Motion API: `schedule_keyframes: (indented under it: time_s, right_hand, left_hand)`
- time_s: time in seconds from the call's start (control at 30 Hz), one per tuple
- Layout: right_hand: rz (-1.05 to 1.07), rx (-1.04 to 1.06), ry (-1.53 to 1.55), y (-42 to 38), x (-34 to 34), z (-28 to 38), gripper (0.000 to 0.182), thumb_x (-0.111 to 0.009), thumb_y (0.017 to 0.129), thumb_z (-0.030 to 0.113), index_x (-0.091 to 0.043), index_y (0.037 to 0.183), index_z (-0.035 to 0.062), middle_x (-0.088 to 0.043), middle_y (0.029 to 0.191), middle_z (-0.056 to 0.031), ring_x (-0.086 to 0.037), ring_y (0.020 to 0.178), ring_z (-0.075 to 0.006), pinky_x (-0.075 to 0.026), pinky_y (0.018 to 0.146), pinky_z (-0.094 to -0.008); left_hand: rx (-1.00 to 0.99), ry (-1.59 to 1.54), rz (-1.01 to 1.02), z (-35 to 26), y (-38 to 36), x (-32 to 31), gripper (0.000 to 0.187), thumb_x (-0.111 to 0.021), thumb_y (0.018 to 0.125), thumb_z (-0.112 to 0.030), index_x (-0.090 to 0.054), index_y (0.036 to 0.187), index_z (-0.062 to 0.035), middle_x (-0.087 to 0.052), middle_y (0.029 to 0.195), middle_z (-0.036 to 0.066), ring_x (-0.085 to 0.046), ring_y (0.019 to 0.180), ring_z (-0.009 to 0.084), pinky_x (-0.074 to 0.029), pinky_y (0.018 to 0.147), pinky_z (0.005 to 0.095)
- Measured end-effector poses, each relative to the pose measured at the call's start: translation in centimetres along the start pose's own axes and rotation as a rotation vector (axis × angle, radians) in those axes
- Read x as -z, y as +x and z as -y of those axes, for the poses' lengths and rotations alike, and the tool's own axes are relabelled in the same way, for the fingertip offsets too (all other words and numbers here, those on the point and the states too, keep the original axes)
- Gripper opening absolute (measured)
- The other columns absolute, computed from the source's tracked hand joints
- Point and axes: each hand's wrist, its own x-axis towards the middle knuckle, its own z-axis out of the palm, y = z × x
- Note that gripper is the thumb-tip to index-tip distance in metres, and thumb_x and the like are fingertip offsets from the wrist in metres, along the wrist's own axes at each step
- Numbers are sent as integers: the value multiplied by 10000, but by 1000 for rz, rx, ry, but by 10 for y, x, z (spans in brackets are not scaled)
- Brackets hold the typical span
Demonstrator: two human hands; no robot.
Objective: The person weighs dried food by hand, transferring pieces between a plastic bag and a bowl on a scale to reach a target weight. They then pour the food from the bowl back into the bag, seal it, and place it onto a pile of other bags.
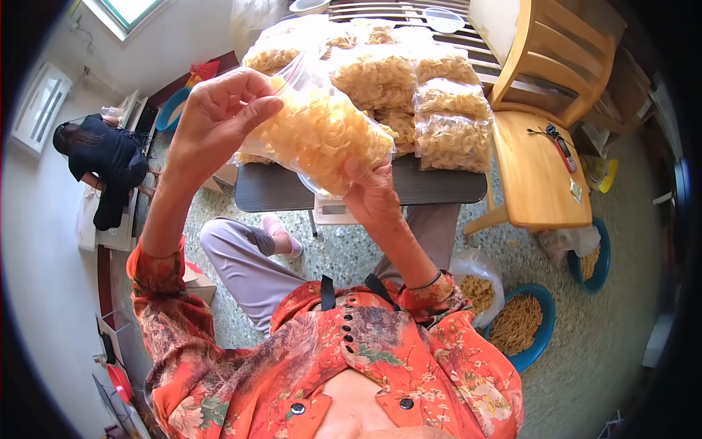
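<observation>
A clear plastic bag (322,132) full of pale yellow chips is held up over the near edge of a dark table (439,184). My left hand (223,110) pinches the bag's upper left corner between thumb and fingers. Lower down, my right hand (371,192) grips the bag's bottom right side, thumb on the front. Partly hidden beneath the bag is a white scale (335,212) with a small display. Behind it, filled bags (453,139) of similar chips are stacked on the table.
At right stands a wooden chair (541,175) with small items on its seat. Blue basins (545,300) of stick-shaped food and an open plastic bag (479,289) are on the speckled floor. Another person (110,157) is at the far left beside a counter.
</observation>
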Motion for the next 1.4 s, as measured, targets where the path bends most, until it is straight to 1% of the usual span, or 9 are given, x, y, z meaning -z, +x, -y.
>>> schedule_keyframes:
  time_s: [0.57, 0.7, 0.83, 0.87, 0.9, 0.97, 1.17, 1.3, 1.4]
  right_hand:
    - [16, -220, -195, 13, -36, 86, 502, -638, 976, 79, -474, 1441, -20, -634, 1354, -154, -632, 1249, -243, -534, 1049, -405]
    - [16, -65, -1004, 55, -36, 142, 489, -606, 1000, 173, -479, 1422, -39, -607, 1387, -177, -630, 1241, -299, -526, 1041, -541]
    - [-26, -103, -698, 119, -59, 194, 463, -661, 1007, 274, -547, 1377, 19, -646, 1336, -154, -633, 1235, -306, -544, 1035, -551]
    - [-92, -32, -789, 131, -66, 202, 380, -682, 992, 237, -616, 1303, 30, -657, 1323, -156, -632, 1235, -306, -562, 1035, -522]
    - [-453, -98, -634, 126, -144, 180, 218, -622, 1024, 152, -708, 1180, 25, -735, 919, -61, -699, 864, -175, -571, 834, -341]
    - [-509, 40, -1058, 150, -139, 198, 262, -659, 1008, 167, -695, 1180, -27, -711, 888, -36, -674, 737, -160, -589, 840, -352]
    - [-417, -18, -896, 249, -23, 273, 264, -742, 937, 82, -705, 1183, -7, -718, 993, -25, -584, 597, -113, -559, 693, -212]
    - [-263, 24, -1010, 278, -1, 273, 268, -754, 914, 22, -706, 1176, -3, -743, 1140, -85, -698, 878, -118, -559, 689, -184]
    - [-272, 11, -1031, 280, 7, 264, 307, -772, 895, 18, -695, 1191, -18, -713, 1219, -119, -673, 1099, -158, -596, 883, -308]
  left_hand:
    - [-43, -21, 1, 27, 49, 12, 224, -816, 904, -184, -771, 991, 18, -726, 835, 15, -626, 742, 55, -510, 672, 222]
    - [-189, 44, -19, 19, 93, 19, 224, -767, 951, -216, -752, 1040, -11, -735, 883, 26, -663, 792, 74, -528, 733, 235]
    - [-176, -196, -33, -5, 146, 11, 131, -760, 928, -131, -758, 970, -7, -717, 788, 57, -648, 661, 107, -527, 614, 250]
    - [-212, -272, -1, -4, 161, 10, 125, -761, 927, -132, -758, 959, -11, -717, 787, 56, -647, 660, 104, -521, 599, 247]
    - [-249, -348, 30, -2, 178, 8, 120, -761, 926, -133, -758, 948, -15, -716, 786, 55, -645, 659, 101, -516, 583, 245]
    - [-236, -345, 26, 2, 207, 4, 115, -765, 921, -131, -759, 942, -19, -717, 783, 56, -648, 657, 103, -512, 571, 247]
    - [-135, -475, 66, 46, 288, -5, 108, -788, 885, -102, -760, 931, -9, -723, 781, 70, -676, 657, 135, -542, 587, 270]
    - [-61, -484, 17, 60, 310, -19, 121, -802, 851, -73, -755, 918, 16, -728, 787, 93, -709, 691, 174, -596, 668, 315]
    - [38, -417, 10, 76, 330, -29, 124, -802, 840, -59, -747, 909, 28, -729, 809, 111, -716, 715, 189, -606, 700, 338]
